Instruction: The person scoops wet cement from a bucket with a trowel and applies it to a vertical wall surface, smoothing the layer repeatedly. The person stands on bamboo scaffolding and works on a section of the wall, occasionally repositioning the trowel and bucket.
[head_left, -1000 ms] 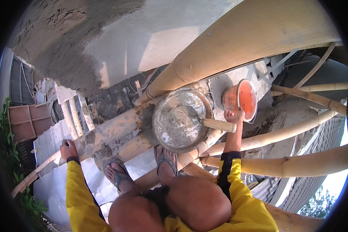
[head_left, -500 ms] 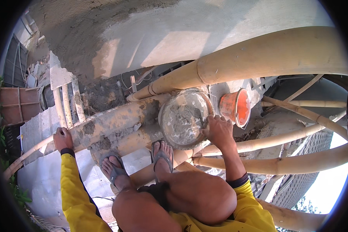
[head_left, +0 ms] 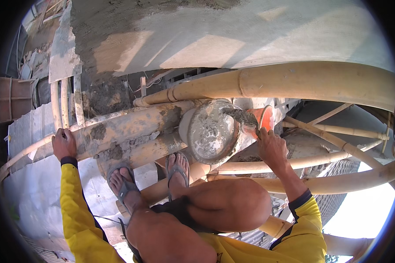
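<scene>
My right hand (head_left: 273,148) is closed round the handle end of a trowel (head_left: 243,117), whose blade is coated with wet grey mortar. The blade lies over the right rim of a round bucket (head_left: 188,142) that holds wet mortar (head_left: 210,131). Right behind the trowel stands an orange bucket (head_left: 267,115), partly hidden by it and my hand. On the left, my left hand (head_left: 63,144) is closed on a thin bamboo pole (head_left: 41,143), beside the upright sticks. Both my sandalled feet rest on the bamboo just below the mortar bucket.
Thick bamboo poles (head_left: 285,81) cross in front of a partly plastered wall (head_left: 215,48). Mortar-smeared planking (head_left: 136,127) runs left of the bucket. More poles (head_left: 324,184) and a tiled roof (head_left: 338,193) lie right. Sheet metal (head_left: 44,188) is below on the left.
My right hand has moved right from the mortar bucket's rim and lifted the trowel with mortar on it. My left hand stays on the thin pole. The view has shifted.
</scene>
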